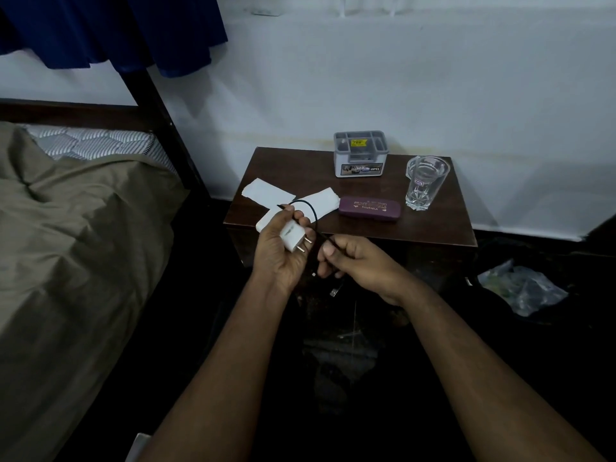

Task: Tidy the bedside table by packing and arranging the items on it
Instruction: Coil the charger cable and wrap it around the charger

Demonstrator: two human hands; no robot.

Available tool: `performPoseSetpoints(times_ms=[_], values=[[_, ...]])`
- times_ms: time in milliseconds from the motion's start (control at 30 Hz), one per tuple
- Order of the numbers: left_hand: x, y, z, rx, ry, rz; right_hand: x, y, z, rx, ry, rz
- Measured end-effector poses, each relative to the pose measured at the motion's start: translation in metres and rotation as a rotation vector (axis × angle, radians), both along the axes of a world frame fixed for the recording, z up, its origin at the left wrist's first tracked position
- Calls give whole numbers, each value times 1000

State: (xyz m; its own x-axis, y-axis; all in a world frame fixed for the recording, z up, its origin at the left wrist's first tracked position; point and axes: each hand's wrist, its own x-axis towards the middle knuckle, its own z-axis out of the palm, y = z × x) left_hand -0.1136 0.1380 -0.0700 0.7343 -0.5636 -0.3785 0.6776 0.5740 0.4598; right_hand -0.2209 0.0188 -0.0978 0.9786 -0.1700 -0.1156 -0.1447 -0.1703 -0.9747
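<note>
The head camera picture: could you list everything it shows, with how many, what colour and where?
table: one, dark brown, against the wall
organiser box: one, grey, back of table
glass: one, clear, back right of table
case: one, purple, middle of table
papers: about three, white, left of table
charger: one, white, in left hand
cable: one, black, between both hands
bed: one, olive sheet, left
cloth: one, blue, hanging top left
plastic bag: one, clear, floor right
left hand: holds charger
right hand: pinches cable

A bedroom: a bed (66, 228) beside a small wooden bedside table (433, 225).
</note>
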Motion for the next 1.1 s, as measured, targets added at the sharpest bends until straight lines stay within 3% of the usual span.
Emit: performPoseSetpoints(times_ms=[167, 333, 500, 667, 767, 867, 1100], values=[[5, 1, -3, -31, 7, 130, -1, -8, -1, -28, 9, -98], [11, 4, -4, 32, -6, 216, -6, -12, 4, -142, 129, -40], [10, 4, -10, 201, 7, 102, -7, -7, 18, 380, 63, -88], [7, 0, -19, 384, -50, -47, -5, -12, 19, 590, -72, -260], [2, 1, -21, 449, -133, -189, -2, -14, 16, 533, -129, -398], [-4, 0, -16, 405, -203, -304, -1, -13, 12, 465, -157, -399], [-8, -7, -18, 320, -177, -311, 1, -13, 7, 294, -153, -350]])
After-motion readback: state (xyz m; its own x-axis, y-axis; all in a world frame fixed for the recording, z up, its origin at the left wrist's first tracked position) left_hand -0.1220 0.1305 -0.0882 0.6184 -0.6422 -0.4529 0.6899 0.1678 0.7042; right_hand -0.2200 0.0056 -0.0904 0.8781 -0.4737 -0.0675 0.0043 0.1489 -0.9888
